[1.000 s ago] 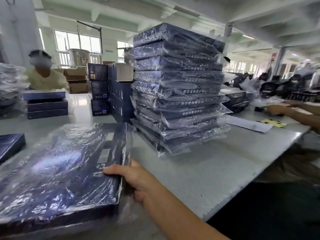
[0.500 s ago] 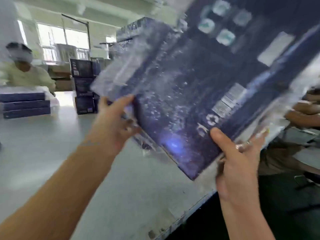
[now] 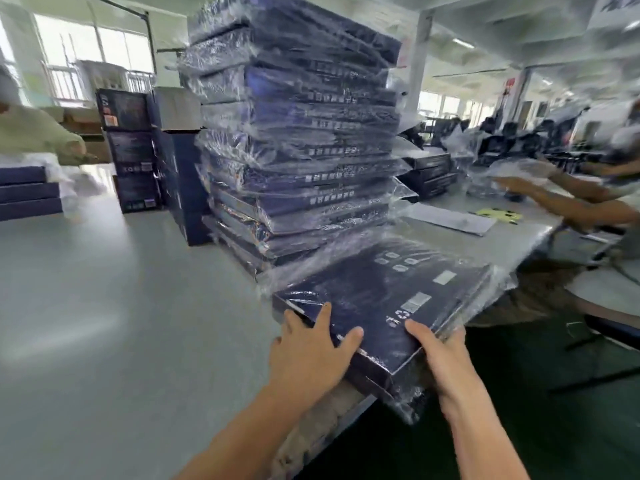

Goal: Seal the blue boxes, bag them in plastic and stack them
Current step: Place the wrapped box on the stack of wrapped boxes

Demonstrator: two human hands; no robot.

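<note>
A long grey table [image 3: 104, 306] in a packing hall carries a tall stack [image 3: 298, 133] of blue boxes, each already in clear plastic and leaning slightly out of line. At the foot of the stack lies one more bagged blue box [image 3: 388, 306], flat, its near corner overhanging the table edge. The worker's left hand [image 3: 311, 355] rests on the box's near-left corner with fingers spread wide. The right hand [image 3: 440, 358] pinches the near-right side, thumb on top and the other fingers hidden beneath.

The step in hand appears to be stacking. To do it well, the worker would likely need a firm grip on both sides and a level lift, with the box then squared to the one below. The slack plastic looks slippery, and the pile is already high and uneven.

Half a second earlier the box was in the air, tilted steeply and held by both hands — now it is down and level beside the stack. A second ago it lay further left, with only one hand on it.
</note>
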